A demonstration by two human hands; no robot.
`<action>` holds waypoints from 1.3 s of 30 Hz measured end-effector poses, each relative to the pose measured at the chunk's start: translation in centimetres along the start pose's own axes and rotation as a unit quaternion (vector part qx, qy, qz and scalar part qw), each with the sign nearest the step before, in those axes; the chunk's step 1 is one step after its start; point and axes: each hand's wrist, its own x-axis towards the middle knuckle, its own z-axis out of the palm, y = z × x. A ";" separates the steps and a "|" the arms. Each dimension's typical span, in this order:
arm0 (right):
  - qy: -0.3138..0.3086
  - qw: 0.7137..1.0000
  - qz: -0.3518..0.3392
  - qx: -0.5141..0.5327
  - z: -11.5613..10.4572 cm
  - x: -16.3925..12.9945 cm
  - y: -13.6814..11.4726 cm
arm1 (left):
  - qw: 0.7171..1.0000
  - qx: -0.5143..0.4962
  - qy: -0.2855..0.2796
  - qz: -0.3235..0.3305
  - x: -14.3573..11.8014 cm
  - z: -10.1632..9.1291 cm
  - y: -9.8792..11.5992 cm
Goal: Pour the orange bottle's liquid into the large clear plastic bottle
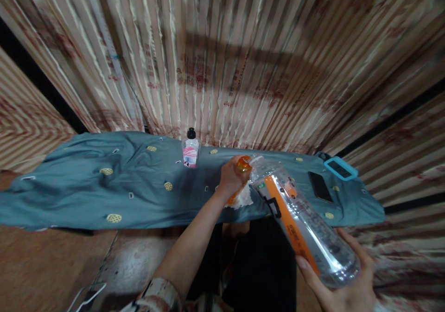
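Note:
My right hand [342, 275] is wrapped around the base of a large clear plastic bottle [299, 219] with an orange label. The bottle is tilted, its neck pointing up and left toward my other hand. My left hand [232, 177] is closed around a small translucent orange bottle [244, 163], whose top shows above the fingers; the grip hides most of its body. The clear bottle's mouth is right beside the orange top; whether they touch, I cannot tell. A crumpled white tissue [245, 200] lies on the cloth beneath my left hand.
A clear bottle with a black cap and pink label [190, 153] stands at the back of the green-grey cloth [79, 177]. To the right lie a black phone [320, 187] and a blue-framed digital device [340, 168]. A pleated curtain [215, 71] hangs close behind.

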 end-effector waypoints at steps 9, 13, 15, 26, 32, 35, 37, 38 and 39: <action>-0.012 0.999 0.042 0.027 0.2 -0.5 -1.5 | 1.000 -0.017 0.000 0.006 -0.1 -0.1 0.1; -0.014 0.998 0.044 0.046 0.4 -0.4 -0.9 | 1.000 -0.019 0.005 0.013 0.0 0.0 0.0; -0.011 0.998 0.042 0.052 0.4 -0.4 -0.7 | 1.000 -0.020 0.007 0.013 0.0 0.0 -0.1; -0.032 0.996 0.010 0.084 0.2 -0.5 -0.9 | 1.000 -0.026 0.004 0.003 -0.2 -0.3 0.2; -0.034 0.994 0.024 0.104 0.2 -0.6 -1.1 | 1.000 -0.029 0.006 0.003 -0.1 -0.1 -0.1; -0.036 0.993 0.033 0.103 0.0 -0.8 -1.6 | 1.000 -0.026 0.012 0.008 -0.1 0.0 -0.1; -0.031 0.994 0.034 0.104 0.0 -0.9 -1.8 | 1.000 -0.025 0.012 0.010 -0.1 0.0 0.0; -0.026 0.993 0.031 0.108 0.0 -1.0 -1.7 | 1.000 -0.024 0.012 0.009 -0.1 0.0 0.0; -0.021 0.993 0.028 0.115 0.0 -1.1 -1.4 | 1.000 -0.022 0.011 0.007 -0.2 -0.1 0.1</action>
